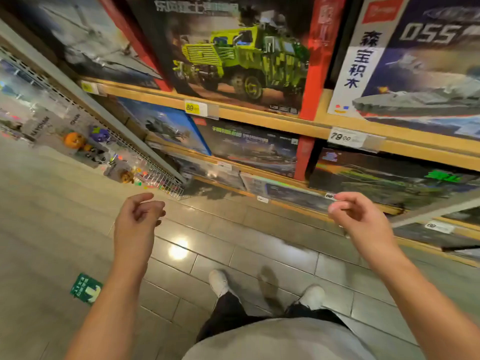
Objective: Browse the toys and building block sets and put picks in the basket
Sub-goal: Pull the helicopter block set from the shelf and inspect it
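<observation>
Head view: both hands hang empty, left hand (137, 216) and right hand (361, 216) with fingers loosely curled, holding nothing. Just beyond the right fingertips (337, 197) sit the low-shelf block sets (389, 178); the green truck box (233, 53) stands well above. Probably stiff, slick cardboard, weighty; best gripped at both side edges. No basket in sight.

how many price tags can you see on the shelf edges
7 plainly: yellow tag, yellow 89 tag, white 79 tag, and four small white tags. Others may be blurred.
</observation>
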